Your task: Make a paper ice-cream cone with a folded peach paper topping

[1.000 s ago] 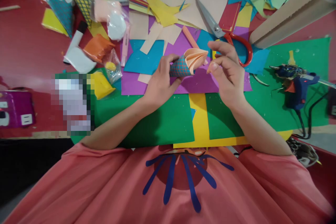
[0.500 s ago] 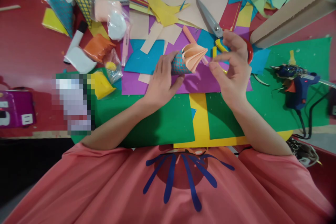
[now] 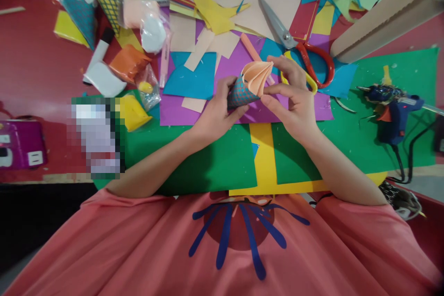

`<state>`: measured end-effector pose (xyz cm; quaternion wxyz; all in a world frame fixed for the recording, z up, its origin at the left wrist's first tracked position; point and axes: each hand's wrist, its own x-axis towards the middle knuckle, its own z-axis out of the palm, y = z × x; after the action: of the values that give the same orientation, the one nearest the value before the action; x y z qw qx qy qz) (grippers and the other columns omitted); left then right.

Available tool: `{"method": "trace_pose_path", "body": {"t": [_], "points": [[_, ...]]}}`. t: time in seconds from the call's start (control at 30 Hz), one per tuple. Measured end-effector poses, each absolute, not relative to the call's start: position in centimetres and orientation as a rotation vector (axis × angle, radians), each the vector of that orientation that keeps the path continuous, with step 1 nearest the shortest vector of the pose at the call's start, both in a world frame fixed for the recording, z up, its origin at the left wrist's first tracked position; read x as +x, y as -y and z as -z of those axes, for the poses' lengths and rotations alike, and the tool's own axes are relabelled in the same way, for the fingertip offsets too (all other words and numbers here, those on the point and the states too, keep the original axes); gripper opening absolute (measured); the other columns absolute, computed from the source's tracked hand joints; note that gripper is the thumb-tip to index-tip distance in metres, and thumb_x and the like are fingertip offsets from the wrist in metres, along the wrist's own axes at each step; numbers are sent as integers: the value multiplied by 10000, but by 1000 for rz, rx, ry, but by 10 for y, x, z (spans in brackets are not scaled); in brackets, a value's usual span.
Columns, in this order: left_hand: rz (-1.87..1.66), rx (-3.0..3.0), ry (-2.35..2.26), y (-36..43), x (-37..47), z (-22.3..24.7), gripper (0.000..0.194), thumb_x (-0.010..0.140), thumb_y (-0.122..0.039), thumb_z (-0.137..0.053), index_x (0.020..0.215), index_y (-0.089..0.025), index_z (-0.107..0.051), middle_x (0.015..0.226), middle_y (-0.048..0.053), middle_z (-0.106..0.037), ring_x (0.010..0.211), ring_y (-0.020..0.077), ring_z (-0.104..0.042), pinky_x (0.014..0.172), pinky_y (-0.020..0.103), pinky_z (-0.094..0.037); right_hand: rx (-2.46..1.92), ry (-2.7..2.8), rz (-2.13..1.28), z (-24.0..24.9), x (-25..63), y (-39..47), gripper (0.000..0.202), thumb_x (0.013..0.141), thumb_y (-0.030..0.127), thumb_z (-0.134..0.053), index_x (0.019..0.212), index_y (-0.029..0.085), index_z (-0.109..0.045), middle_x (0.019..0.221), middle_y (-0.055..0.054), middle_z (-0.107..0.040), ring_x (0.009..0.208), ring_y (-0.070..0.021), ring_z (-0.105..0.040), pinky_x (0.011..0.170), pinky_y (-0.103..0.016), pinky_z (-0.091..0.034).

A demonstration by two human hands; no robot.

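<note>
A small paper ice cream cone [image 3: 243, 92], blue with a brown grid pattern and topped by pleated peach paper [image 3: 258, 76], lies tilted between my hands. My left hand [image 3: 222, 106] is wrapped round the cone's narrow end, thumb below and fingers behind. At the peach end, my right hand [image 3: 294, 101] has its thumb and fingertips bent against the paper's edge. Just behind my right hand lie scissors [image 3: 315, 64] with red and yellow handles. Purple foam sheet [image 3: 194, 113] and green sheets [image 3: 215, 162] spread under my hands.
At right rests a blue glue gun [image 3: 395, 120] with its cord. Finished-looking cones [image 3: 78, 9], clay packets [image 3: 130, 62] and a marker [image 3: 100, 55] crowd the left. Paper scraps [image 3: 222, 14] cover the back, and a beige roll [image 3: 381, 18] lies back right.
My right hand has moved left and down from above the scissors to the peach paper, uncovering the scissor handles. My left hand has turned the cone slightly.
</note>
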<state>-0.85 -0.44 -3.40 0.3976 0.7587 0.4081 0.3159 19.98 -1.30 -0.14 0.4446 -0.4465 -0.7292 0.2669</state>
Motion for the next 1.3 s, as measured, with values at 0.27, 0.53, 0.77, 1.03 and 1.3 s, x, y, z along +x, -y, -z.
{"method": "trace_pose_path", "body": {"t": [0.27, 0.53, 0.77, 1.03, 1.3], "points": [[-764, 1622, -893, 7, -1, 32, 507, 848, -524, -588, 1222, -243, -393, 1067, 66, -569, 833, 159, -648, 683, 285, -545, -1123, 1747, -749, -4, 199, 14, 42, 817, 316, -651, 788, 308, -681, 1213, 31, -637, 1345, -243, -443, 1179, -526, -297], [-611, 1309, -797, 6, 2, 9, 444, 813, -403, -653, 1151, -224, -427, 837, -29, -581, 490, 29, -514, 449, 172, -390, -1033, 1637, -932, -4, 199, 13, 45, 827, 319, -647, 794, 320, -678, 1323, 65, -571, 1353, -208, -453, 1177, -464, -332], [-520, 1073, -783, 5, 3, -7, 505, 740, -382, -736, 1110, -182, -456, 730, -58, -569, 441, 16, -452, 393, 172, -287, -1009, 1482, -1195, 3, 199, 9, 222, 777, 511, -674, 757, 291, -689, 1228, 23, -618, 1289, -229, -521, 1085, -474, -437], [-434, 886, -684, 3, 0, -10, 518, 716, -462, -745, 1068, -152, -526, 769, -20, -619, 423, 16, -439, 381, 193, -226, -1083, 1570, -976, -3, 202, 9, 250, 776, 546, -667, 753, 301, -709, 1214, 23, -638, 1342, -242, -474, 1110, -497, -421], [-376, 755, -639, 2, -3, -7, 426, 706, -473, -746, 919, -147, -570, 790, 14, -634, 423, 18, -449, 364, 181, -235, -1067, 1602, -903, -8, 203, 12, 135, 802, 444, -683, 791, 317, -727, 1343, 69, -579, 1370, -234, -451, 1195, -517, -309]]}}
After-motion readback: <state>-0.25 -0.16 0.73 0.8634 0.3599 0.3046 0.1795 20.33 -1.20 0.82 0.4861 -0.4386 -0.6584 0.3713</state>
